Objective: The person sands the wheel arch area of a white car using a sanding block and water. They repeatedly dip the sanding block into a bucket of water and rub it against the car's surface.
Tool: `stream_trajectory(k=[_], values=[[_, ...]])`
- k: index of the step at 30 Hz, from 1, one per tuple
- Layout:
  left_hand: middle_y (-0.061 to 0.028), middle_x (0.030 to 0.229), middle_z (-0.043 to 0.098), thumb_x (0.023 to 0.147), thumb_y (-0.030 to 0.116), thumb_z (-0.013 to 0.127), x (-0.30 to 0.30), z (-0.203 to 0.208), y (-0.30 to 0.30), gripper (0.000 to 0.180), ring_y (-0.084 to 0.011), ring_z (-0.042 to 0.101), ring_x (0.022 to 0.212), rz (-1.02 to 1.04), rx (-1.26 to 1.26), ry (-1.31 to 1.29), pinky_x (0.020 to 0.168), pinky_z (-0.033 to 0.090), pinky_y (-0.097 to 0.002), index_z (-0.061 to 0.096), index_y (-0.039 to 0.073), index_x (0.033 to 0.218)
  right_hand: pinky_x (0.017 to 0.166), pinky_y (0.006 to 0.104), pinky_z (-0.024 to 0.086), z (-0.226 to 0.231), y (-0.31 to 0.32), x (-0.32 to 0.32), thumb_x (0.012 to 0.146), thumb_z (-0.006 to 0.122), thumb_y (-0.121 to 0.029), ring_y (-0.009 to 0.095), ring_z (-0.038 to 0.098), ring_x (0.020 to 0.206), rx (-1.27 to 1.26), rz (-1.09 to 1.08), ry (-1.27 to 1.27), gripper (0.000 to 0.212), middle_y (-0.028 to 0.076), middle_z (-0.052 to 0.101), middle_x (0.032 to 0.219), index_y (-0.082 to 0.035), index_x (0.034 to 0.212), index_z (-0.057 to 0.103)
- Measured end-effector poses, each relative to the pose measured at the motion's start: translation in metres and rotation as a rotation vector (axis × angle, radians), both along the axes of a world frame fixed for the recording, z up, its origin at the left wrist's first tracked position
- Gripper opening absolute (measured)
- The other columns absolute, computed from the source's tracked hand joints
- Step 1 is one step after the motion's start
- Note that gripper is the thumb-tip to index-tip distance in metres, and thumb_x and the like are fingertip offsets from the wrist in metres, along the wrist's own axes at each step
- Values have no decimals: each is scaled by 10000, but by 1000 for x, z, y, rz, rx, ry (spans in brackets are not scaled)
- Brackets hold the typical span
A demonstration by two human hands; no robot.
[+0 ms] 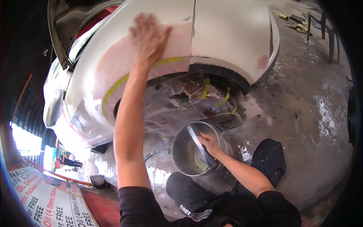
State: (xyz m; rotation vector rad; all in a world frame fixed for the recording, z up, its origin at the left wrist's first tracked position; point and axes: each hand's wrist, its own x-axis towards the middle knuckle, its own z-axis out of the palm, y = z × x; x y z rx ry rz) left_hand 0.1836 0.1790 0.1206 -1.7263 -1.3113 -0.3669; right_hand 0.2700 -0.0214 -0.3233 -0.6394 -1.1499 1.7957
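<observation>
My left hand (148, 41) is open, fingers spread and slightly smeared by motion, over the pinkish filler patch (113, 60) on the white car's fender (162, 13). It seems to lie flat on the panel; exact contact is hard to tell. Yellow-green masking tape (113, 90) follows the wheel arch edge. Low on the right, my right hand (210, 144) grips a long, flat, grey sanding block (202, 145), held tilted over a round bucket (175, 151). Inside the bucket, a pale greenish rectangular piece (201, 164) shows near the bottom.
Masking sheets (166, 109) with loose tape strips cover the wheel area. A dark chair (329, 34) and yellowish scraps (297, 25) are at the far right on the wet, stained concrete floor (295, 113). A printed banner (49, 196) lies at lower left, beside an orange hose (68, 178).
</observation>
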Motion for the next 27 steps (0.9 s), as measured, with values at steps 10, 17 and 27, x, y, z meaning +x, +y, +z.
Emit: stream_trajectory(k=[10,17,27], values=[[-294,1655,254,1022,541,502,20,-34,-20,854,-448,202,1552,-28,-17,42,1251,153,-569,306,-90,1564,892,282,487,24,1,11,1001,623,-368,142,626,1008,-23,211,-85,636,100,712,1131,75,1449,530],[-290,1661,234,1031,490,521,22,-77,-88,842,-464,190,1551,47,-124,59,1250,145,-583,258,-97,1574,715,245,439,19,0,1,997,617,-301,77,522,793,-41,200,-51,556,-16,594,870,90,1389,576],[-292,1655,260,1038,569,461,11,4,-4,865,-468,201,1550,47,8,-3,1251,156,-571,275,-73,1586,828,278,488,38,0,12,1012,609,-317,133,621,922,-13,230,-69,556,77,695,997,99,1379,573]])
